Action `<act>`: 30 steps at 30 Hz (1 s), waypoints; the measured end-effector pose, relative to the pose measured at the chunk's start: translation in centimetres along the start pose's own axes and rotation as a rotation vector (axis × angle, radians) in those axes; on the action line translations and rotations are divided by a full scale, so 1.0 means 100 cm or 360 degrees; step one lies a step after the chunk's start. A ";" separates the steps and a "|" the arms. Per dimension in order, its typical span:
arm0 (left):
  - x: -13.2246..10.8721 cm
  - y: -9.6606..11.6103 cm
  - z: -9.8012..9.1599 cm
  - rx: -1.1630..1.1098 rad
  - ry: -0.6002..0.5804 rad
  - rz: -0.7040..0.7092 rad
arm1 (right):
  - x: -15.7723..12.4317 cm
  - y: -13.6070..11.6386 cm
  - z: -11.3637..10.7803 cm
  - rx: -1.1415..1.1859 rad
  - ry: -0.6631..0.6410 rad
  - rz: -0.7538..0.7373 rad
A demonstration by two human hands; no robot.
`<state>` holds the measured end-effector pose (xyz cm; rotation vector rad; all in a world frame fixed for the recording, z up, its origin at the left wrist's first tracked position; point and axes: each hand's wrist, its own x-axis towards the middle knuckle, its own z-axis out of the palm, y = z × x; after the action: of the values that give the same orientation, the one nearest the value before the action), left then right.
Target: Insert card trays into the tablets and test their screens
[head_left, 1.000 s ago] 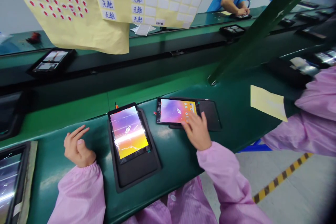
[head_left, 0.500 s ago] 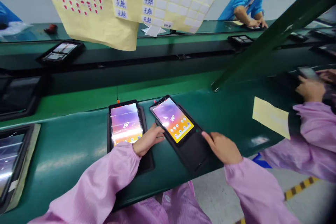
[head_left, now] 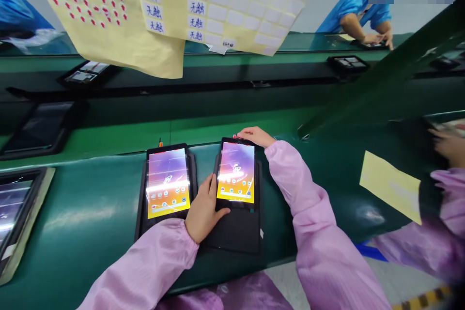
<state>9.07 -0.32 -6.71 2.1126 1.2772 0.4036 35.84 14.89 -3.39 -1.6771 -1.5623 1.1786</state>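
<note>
A lit tablet lies in a black tray in front of me, its screen showing app icons on a purple and orange background. My left hand rests along the left side of this tablet and tray, fingers stretched out and thumb spread over the black tray surface. At the tablet's top edge, my right hand has its fingertips pinched at a small red-tipped piece; its full shape is hidden. To the left, a second lit tablet sits on another black tray, with an orange-tipped piece at its top edge.
A dark-screened device lies at the left edge. Yellow paper lies to the right, near a co-worker's pink sleeve. Label sheets hang above. A green post slants across the right. Behind, trays hold devices.
The right tablet and its tray have turned from slanted to nearly upright in view. My right hand has moved from the tray's right side to the tablet's top edge. My left thumb has spread.
</note>
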 end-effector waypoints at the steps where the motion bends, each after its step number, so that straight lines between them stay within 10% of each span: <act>1: -0.001 -0.001 0.003 0.0037 0.0049 0.0009 | 0.007 0.000 0.004 0.0056 -0.0060 0.0009; 23: 0.000 0.003 0.002 0.0119 -0.0001 -0.0057 | 0.014 0.013 0.015 0.0435 -0.0163 0.0155; 30: 0.082 0.005 -0.041 -0.0180 0.0172 0.0018 | 0.023 0.010 0.015 0.0344 -0.0031 0.0091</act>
<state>11.10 8.14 -3.76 2.0270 1.2727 0.5883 34.92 16.68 -5.48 -1.5814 -1.3520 1.3452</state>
